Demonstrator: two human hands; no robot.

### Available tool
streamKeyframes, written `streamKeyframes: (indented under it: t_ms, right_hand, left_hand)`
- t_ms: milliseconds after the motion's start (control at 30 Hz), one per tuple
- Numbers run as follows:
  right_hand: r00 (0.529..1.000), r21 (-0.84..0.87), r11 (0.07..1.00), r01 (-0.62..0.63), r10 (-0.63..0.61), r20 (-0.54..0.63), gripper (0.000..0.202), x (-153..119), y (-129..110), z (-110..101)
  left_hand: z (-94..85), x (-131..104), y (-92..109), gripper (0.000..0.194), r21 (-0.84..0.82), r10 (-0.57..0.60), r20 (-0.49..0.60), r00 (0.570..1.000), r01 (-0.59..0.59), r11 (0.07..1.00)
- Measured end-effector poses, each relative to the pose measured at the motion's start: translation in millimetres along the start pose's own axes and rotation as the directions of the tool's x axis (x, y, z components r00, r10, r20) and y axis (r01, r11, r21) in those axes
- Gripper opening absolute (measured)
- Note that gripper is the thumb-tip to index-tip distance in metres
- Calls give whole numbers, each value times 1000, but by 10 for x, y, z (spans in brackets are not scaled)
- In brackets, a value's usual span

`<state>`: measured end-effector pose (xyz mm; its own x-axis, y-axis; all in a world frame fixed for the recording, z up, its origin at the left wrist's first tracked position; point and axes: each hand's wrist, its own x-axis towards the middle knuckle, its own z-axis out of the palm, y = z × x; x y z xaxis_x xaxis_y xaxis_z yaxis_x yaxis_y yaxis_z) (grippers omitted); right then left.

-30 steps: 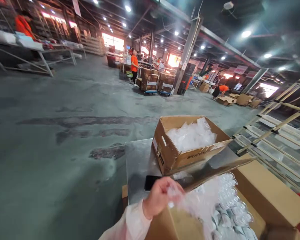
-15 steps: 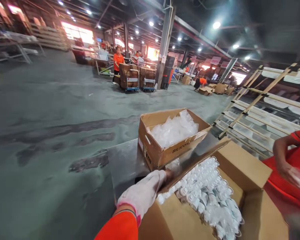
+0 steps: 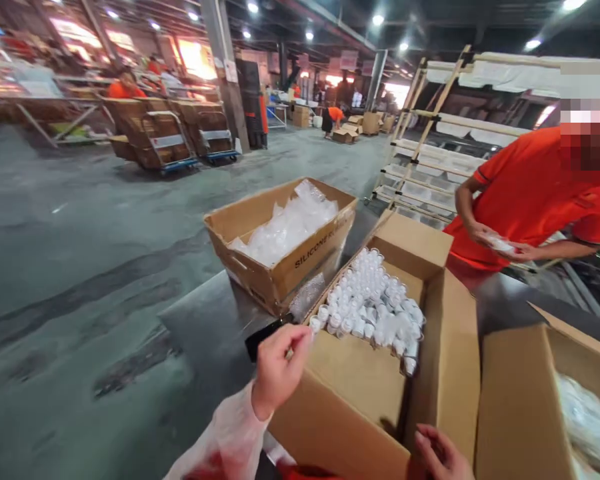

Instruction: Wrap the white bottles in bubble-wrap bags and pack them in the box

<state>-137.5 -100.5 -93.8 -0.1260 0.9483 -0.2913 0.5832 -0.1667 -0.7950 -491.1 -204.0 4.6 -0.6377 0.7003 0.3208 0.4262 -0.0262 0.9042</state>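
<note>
My left hand (image 3: 281,363) is bare, with a white glove or cloth bunched about the wrist. Its thumb and fingers curl together over the left edge of an open cardboard box (image 3: 365,387); whether anything small is between them cannot be made out. My right hand (image 3: 443,453) is at the bottom edge of the view, by the box's near right side, fingers apart and holding nothing. Inside the box, white-capped wrapped bottles (image 3: 380,300) lie in rows at the far left part, with bare cardboard nearer me.
Behind stands a carton (image 3: 300,260) of clear plastic bags (image 3: 290,227). A dark flat object (image 3: 265,337) lies on the metal table (image 3: 200,320). Another box (image 3: 520,400) is at right. A person in orange (image 3: 535,193) holds a white item near a rack (image 3: 420,133).
The view has swung right and shows more of the person and the second box. The glove is now off my left hand's fingers and down at the wrist. My right hand has come into view.
</note>
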Motion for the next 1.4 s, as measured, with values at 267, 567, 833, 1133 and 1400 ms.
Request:
streamKeyframes:
  t_ms: [267, 567, 833, 1133, 1400]
  right_hand:
    - [992, 8, 992, 124, -123, -34, 42, -201, -124, 49]
    - [960, 74, 964, 254, -241, -143, 40, -258, 62, 56]
    - [880, 25, 880, 475, -474, -32, 36, -137, -841, 0]
    - [911, 297, 863, 409, -405, -77, 33, -327, -910, 103]
    - [702, -83, 736, 672, -669, -245, 24, -554, -903, 57]
  left_hand:
    - [2021, -30, -72, 51, 230, -91, 690, 718, -98, 968]
    - [2606, 259, -122, 6, 148, -127, 670, 732, 36, 988]
    - [1892, -9, 214, 44, -250, -88, 811, 578, 480, 841]
    - [1737, -130, 484, 62, -329, -166, 869, 466, 795, 510]
    - [1837, -237, 506, 46, -362, -283, 800, 529, 802, 476]
